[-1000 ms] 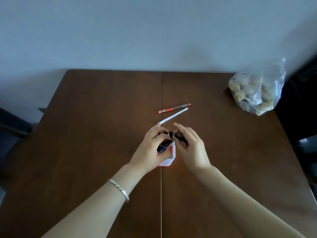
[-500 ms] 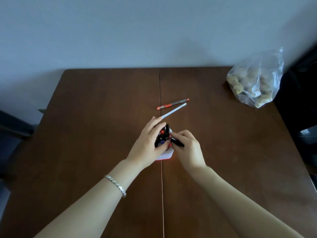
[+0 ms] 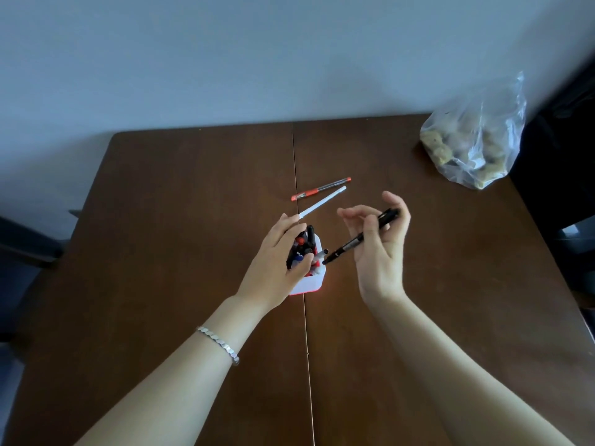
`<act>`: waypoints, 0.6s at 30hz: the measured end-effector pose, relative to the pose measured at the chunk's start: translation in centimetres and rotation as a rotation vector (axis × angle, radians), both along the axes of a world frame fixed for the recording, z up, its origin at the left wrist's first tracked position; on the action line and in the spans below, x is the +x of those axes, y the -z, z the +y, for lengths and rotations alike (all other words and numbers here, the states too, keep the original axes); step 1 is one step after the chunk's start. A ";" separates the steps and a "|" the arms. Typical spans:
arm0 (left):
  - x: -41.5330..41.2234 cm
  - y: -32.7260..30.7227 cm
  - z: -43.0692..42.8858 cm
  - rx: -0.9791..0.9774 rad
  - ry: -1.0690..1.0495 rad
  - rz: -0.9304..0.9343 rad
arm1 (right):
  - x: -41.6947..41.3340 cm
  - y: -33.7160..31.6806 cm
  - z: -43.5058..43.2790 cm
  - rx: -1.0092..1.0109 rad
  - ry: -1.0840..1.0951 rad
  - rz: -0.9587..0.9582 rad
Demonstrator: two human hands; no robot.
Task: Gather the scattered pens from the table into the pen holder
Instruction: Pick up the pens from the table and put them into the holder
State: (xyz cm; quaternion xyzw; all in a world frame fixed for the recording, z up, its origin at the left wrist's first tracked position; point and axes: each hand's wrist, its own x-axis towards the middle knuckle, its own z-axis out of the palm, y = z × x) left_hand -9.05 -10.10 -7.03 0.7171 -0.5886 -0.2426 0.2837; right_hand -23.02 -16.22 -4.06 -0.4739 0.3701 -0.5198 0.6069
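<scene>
A white pen holder with a red base (image 3: 311, 282) stands at the middle of the brown table (image 3: 161, 220), with several pens bunched inside. My left hand (image 3: 277, 263) is wrapped around the holder's left side and the pens in it. My right hand (image 3: 380, 249) is raised just right of the holder and grips a black pen (image 3: 351, 243) slantwise, its lower tip close above the holder's rim. Beyond the holder lie a white pen (image 3: 323, 202) and a red pen (image 3: 320, 189), side by side on the table.
A clear plastic bag with brownish lumps (image 3: 473, 146) sits at the table's far right corner. A seam (image 3: 299, 188) runs down the table's middle. The wall stands behind the far edge; dark furniture (image 3: 566, 175) stands to the right.
My right hand has moved up and to the right, away from the holder, with the black pen now lifted out at a slant. The left hand stays on the holder.
</scene>
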 end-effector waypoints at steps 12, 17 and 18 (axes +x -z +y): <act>0.8 -0.4 0.4 0.019 0.074 0.180 | -0.3 6.2 2.4 -0.655 -0.134 0.939; 1.2 -0.4 0.7 0.073 0.168 0.040 | -0.6 5.5 2.9 -0.576 -0.485 1.153; 1.4 -0.3 0.8 0.058 0.174 -0.003 | -0.9 4.9 2.2 -0.540 -0.573 1.082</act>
